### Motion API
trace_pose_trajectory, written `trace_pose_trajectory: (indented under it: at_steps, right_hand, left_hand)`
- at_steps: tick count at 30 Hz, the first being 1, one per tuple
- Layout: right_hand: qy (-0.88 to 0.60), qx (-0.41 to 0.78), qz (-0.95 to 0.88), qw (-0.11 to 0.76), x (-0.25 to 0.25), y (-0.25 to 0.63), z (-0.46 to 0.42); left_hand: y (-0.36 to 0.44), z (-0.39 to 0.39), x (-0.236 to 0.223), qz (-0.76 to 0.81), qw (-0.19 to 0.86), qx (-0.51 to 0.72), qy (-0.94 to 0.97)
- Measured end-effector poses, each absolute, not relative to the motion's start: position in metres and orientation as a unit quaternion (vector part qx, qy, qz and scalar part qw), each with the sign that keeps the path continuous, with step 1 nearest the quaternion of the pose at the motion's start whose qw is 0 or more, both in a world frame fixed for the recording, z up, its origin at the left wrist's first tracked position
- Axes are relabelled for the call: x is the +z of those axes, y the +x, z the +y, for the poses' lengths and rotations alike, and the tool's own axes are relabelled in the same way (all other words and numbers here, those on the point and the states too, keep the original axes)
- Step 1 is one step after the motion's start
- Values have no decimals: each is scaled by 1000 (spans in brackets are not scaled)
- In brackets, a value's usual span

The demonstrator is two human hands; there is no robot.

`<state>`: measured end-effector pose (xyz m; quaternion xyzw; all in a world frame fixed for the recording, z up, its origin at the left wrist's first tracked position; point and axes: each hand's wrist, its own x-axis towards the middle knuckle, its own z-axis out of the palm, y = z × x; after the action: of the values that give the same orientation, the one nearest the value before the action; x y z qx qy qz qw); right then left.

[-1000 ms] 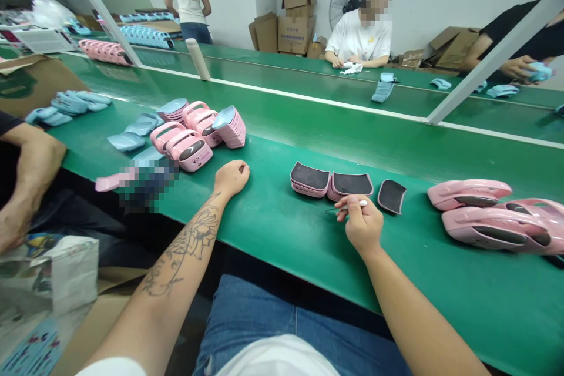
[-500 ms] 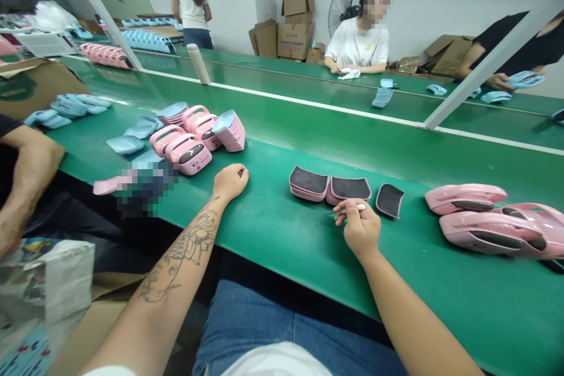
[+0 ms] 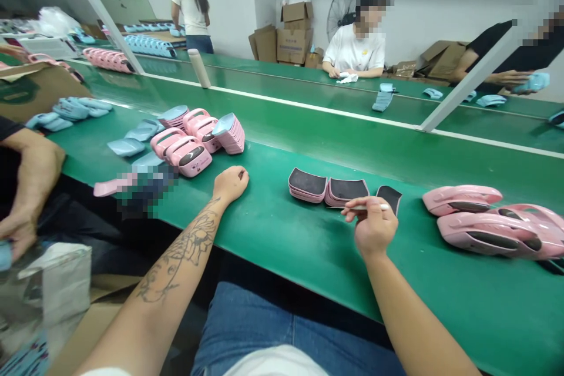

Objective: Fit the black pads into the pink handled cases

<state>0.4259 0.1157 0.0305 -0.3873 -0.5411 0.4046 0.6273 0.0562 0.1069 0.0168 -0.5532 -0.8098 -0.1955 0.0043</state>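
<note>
The person's right hand (image 3: 372,226) was pinched closed on a slim white-handled tool (image 3: 368,207) with a fine metal tip, gripping it between thumb and fingers and pointing it left, just above the green conveyor belt (image 3: 308,252). The tool crossed in front of a single black-faced pad (image 3: 390,195), though whether the 2 touched could not be told. Just to the left of the pad, 2 small stacks of black-faced pink pieces (image 3: 307,184) lay side by side near the belt's middle. The left hand (image 3: 231,184) rested on the belt near its front edge, curled closed with nothing showing in it, and a tattooed forearm (image 3: 180,247) led back from it. Toward the right end of the belt lay glossy pink shells (image 3: 484,232), and to the left stood pink cases (image 3: 187,155), a pink stack topped with a blue piece (image 3: 229,133) and pale blue pieces (image 3: 126,147). A pixelated patch (image 3: 147,188) hid part of the belt's front edge. Further left, a co-worker's hand (image 3: 20,229) held something blue (image 3: 4,255) at the frame's edge. Across the next belt, another co-worker in a white shirt (image 3: 355,53) sat before a pedestal fan (image 3: 341,12) and cardboard boxes (image 3: 293,38).
</note>
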Motion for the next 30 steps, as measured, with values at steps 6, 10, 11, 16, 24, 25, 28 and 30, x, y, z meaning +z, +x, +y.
trace_pose_trajectory:
  at_steps: [6, 10, 11, 16, 24, 25, 28, 30]
  right_hand:
    - [-392, 404, -583, 586, 19, 422, 114]
    - [-384, 410, -607, 563, 18, 419, 111]
    - [-380, 414, -614, 554, 18, 419, 110]
    - [-376, 420, -635, 528, 18, 419, 107]
    - [-385, 417, -639, 519, 16, 420, 109]
    - [-385, 418, -639, 519, 16, 419, 109]
    - [-385, 421, -640, 515, 16, 419, 109]
    - [-384, 423, -639, 514, 15, 419, 109]
  left_hand:
    - [56, 108, 17, -813, 2, -194, -549]
    - [56, 107, 18, -811, 0, -196, -551]
    - [56, 107, 18, -811, 0, -196, -551]
    - [57, 107, 18, -812, 1, -196, -549]
    - [57, 107, 18, -814, -3, -197, -547]
    - [57, 107, 17, -814, -3, -198, -546]
    - [56, 108, 16, -813, -3, -200, -547]
    - [56, 108, 16, -812, -3, -202, -547]
